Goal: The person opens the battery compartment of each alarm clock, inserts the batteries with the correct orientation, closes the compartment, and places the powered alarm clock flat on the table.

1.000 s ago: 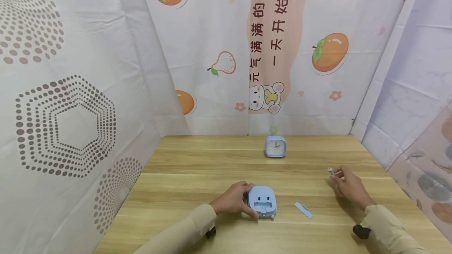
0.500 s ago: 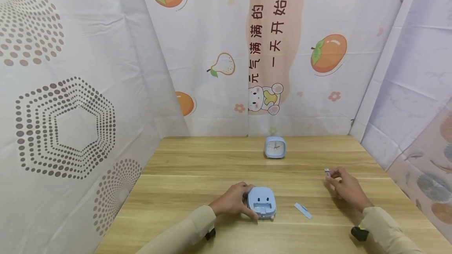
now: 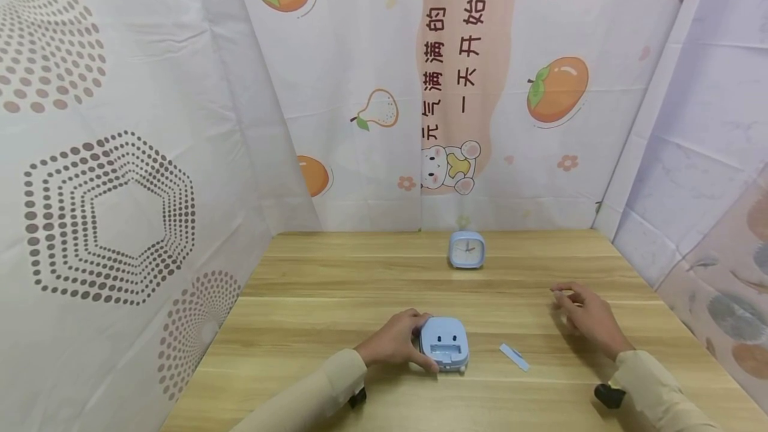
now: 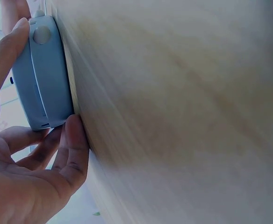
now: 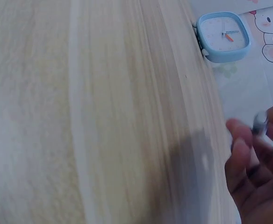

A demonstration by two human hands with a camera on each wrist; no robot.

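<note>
A light blue alarm clock [image 3: 445, 339] lies face down on the table, its battery compartment uncovered on the back. My left hand [image 3: 393, 340] grips its left side, thumb along the near edge and fingers behind; the left wrist view shows the clock's side [image 4: 47, 74] between thumb and fingers. Over the table's right part, my right hand [image 3: 593, 322] pinches a small battery. The right wrist view shows the battery's silvery end [image 5: 260, 123] among blurred fingertips; the rest is hidden. A narrow light blue battery cover [image 3: 515, 357] lies between the two hands.
A second light blue clock [image 3: 467, 250] stands upright at the back of the wooden table [image 3: 336, 272], dial facing me. Printed cloth [image 3: 360, 39] hangs behind the table and along both sides.
My right hand has shifted slightly left, and the battery has turned in its fingers, now barely visible in the head view. The left hand and its clock have stayed put.
</note>
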